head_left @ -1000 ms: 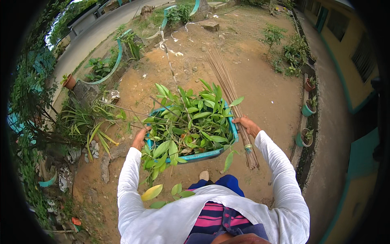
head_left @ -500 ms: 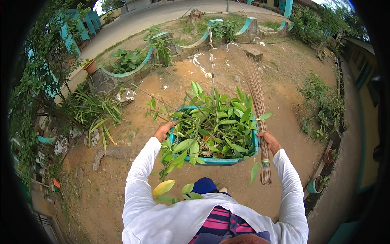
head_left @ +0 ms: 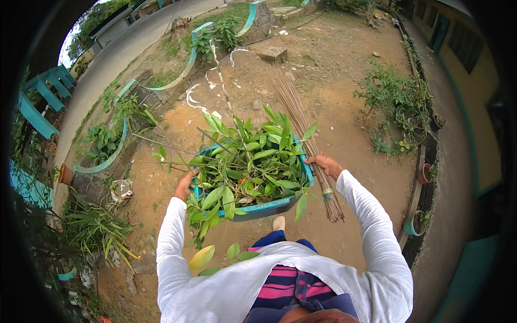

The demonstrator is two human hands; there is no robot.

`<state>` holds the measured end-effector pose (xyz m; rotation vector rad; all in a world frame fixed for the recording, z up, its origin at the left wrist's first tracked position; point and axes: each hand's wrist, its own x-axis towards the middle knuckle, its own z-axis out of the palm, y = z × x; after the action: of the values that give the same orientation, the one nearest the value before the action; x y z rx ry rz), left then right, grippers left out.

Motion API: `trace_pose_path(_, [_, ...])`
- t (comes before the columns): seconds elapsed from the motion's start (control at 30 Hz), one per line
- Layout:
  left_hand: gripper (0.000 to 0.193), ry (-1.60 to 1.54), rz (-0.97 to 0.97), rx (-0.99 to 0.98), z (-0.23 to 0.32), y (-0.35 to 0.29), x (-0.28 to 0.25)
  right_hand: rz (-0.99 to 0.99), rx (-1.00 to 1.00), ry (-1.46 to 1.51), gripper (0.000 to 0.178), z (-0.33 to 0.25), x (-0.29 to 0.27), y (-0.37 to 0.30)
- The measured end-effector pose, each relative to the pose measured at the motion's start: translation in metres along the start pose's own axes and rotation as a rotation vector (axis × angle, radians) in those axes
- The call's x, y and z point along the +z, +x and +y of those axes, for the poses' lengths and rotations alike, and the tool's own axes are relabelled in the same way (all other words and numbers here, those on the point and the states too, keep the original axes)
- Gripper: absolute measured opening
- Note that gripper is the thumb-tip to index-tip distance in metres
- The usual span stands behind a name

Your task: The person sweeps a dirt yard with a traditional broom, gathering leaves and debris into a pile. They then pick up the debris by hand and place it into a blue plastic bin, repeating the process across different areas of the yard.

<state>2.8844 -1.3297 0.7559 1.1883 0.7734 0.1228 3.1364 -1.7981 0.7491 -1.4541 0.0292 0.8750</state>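
Note:
A teal plastic tub [head_left: 269, 205] is held up in front of my body, heaped with green leafy cuttings [head_left: 258, 172]. On its left side my left hand [head_left: 184, 184] is closed round the rim, partly behind stems. My right hand [head_left: 327, 164] grips the opposite rim and clasps a stick broom [head_left: 293, 105] against the tub. The broom slants across, its bound end [head_left: 328, 194] nearer me and its loose bristles pointing away. Long bare twigs [head_left: 161, 145] jut out to the left, and leaves droop over the near rim.
Bare brown soil [head_left: 344, 124] lies around me. A curved teal-edged low wall [head_left: 121, 145] runs along the left and far side. Spiky plants [head_left: 94, 229] grow at left. On the right are shrubs [head_left: 393, 97], pots [head_left: 414, 223] and a building wall. A concrete block [head_left: 273, 54] lies ahead.
The view has swung to the right, so the wall and plants sit farther left. I have stepped, and a shoe now shows below the tub. Both hands keep their hold.

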Motion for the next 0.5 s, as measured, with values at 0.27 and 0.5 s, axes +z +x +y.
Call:
trace_pose_path(0.27, [0.044, 0.119, 0.015, -0.037, 0.067, 0.23, 0.189, 0.043, 0.059, 0.036, 0.022, -0.126, -0.172, 0.144])
trace_pose_path(0.5, [0.05, 0.096, 0.117, -0.054, 0.141, 0.353, 0.363, 0.076, 0.093, -0.065, 0.022, -0.268, -0.3, 0.328])
